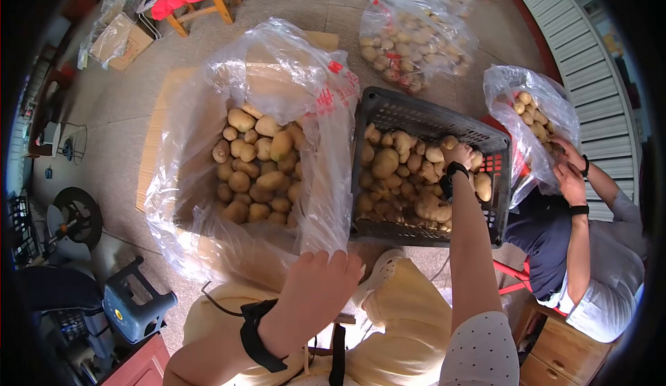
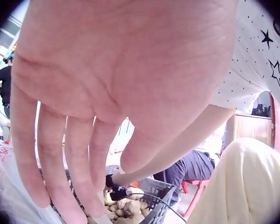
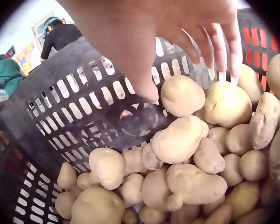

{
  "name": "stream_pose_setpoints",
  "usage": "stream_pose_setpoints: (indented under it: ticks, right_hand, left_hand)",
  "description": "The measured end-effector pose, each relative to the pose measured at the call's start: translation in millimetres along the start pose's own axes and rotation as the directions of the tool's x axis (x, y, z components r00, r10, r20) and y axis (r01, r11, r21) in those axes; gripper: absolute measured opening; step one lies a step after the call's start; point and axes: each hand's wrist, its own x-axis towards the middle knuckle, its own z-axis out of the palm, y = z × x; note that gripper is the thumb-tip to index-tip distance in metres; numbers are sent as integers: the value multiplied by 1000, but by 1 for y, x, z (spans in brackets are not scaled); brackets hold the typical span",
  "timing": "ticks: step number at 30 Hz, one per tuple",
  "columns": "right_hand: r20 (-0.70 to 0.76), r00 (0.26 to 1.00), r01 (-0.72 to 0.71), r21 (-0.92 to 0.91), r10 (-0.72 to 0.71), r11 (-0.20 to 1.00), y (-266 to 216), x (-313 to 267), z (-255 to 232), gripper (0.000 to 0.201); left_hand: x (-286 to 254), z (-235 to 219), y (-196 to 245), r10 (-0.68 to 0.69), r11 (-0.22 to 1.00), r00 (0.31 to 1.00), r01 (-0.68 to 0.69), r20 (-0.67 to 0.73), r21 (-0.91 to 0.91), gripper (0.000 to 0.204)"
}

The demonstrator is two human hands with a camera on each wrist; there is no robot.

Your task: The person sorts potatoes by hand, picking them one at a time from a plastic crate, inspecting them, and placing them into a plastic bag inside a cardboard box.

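Note:
My right hand [image 1: 458, 154] reaches into a black plastic crate [image 1: 433, 108] of potatoes [image 1: 386, 163]. In the right wrist view its fingers stretch down, fingertips right at a large pale potato [image 3: 227, 105]. The thumb hangs apart, beside a rounder potato [image 3: 182, 95]. My left hand [image 1: 322, 282] hovers at the near edge of a clear plastic bag [image 1: 326, 199], which lines a cardboard box and holds several potatoes [image 1: 260, 171]. The left wrist view shows its bare palm [image 2: 116, 60] with the fingers extended downward, nothing in them.
A seated person's hands [image 1: 572, 178] are at another potato bag [image 1: 534, 95] on the right. More bagged potatoes [image 1: 416, 46] lie beyond the crate. A blue stool [image 1: 135, 303] is at lower left, a red-cushioned stool [image 1: 191, 1] at the back.

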Motion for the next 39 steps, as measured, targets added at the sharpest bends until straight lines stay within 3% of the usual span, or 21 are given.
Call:
stream_pose_setpoints:
  ticks: [9, 15, 18, 19, 21, 22, 23, 25, 26, 27, 33, 37, 39]
  right_hand:
    - [-72, 993, -101, -98, 94, 990, -18, 3, 6, 58]
    - [-87, 992, -107, -132, 96, 985, -17, 12, 7, 57]
    - [-137, 989, -63, -95, 50, 993, -8, 3, 1, 62]
    - [-101, 995, -31, -42, 27, 999, -7, -6, -13, 67]
    - [-177, 984, 26, 81, -12, 996, 2, -16, -18, 71]
    - [-158, 983, 111, 131, -90, 985, 8, -22, -27, 73]
    - [-32, 987, 157, 352, -156, 923, 17, -27, -39, 70]
    - [23, 970, 154, 713, -242, 684, 32, -45, -48, 60]
    - [299, 895, -54, 811, -332, 583, 32, -66, -79, 49]
    - [270, 885, -77, 888, -380, 452, 27, -105, -120, 46]
    - [382, 773, -332, 924, -507, 191, 47, -199, -200, 54]
    - [351, 742, -348, 930, -571, 119, 49, -257, -247, 58]
    - [243, 797, -214, 970, -553, 117, 49, -277, -252, 56]
  left_hand:
    - [5, -11, -4, 8, 1000, 997, -6, 74, -27, 20]
    - [7, -11, -10, -16, 1000, 995, 16, 94, 1, 22]
    - [5, -11, -10, -19, 1000, 995, 19, 95, 5, 21]
    - [5, -12, -9, -32, 999, 994, 30, 100, 18, 21]
    - [2, -11, -11, -21, 1000, 998, 20, 63, 9, 20]
    - [2, -9, -11, -20, 1000, 999, 20, 28, 5, 20]
    - [2, -10, -10, -10, 1000, 1000, 10, 20, -1, 20]
    - [2, -11, -9, -28, 999, 995, 24, -96, -39, 18]
    - [0, -9, -9, -22, 999, 994, 18, -104, -36, 18]
    - [0, -6, -7, -10, 999, 994, 6, -112, -33, 16]
    - [-1, -6, 6, 25, 999, 989, -32, -147, -42, 14]
    - [-7, -11, 17, 38, 994, 977, -59, -210, -95, 15]
    - [-9, -13, 18, 36, 991, 972, -66, -231, -120, 15]
